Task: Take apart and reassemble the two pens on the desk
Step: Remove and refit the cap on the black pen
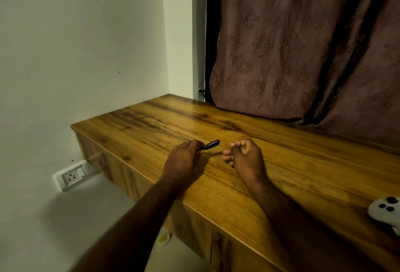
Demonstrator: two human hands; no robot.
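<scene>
A black pen (209, 145) is held in the left hand (184, 159), its grip closed round one end, just above the wooden surface (303, 163). The right hand (244, 156) is loosely curled beside it (whether anything is pinched cannot be told).

Patterned curtain (303, 44) behind — white game controller (386, 210) at right, wall socket (71, 177) low left.

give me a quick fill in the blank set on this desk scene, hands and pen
1. The black pen is held by the ____ hand.
2. The right hand hovers over the wooden ____, fingers curled.
3. The white controller lies near the desk's ____ edge.
4. A patterned ____ hangs behind the desk.

Missing words: left; desk; right; curtain
</scene>
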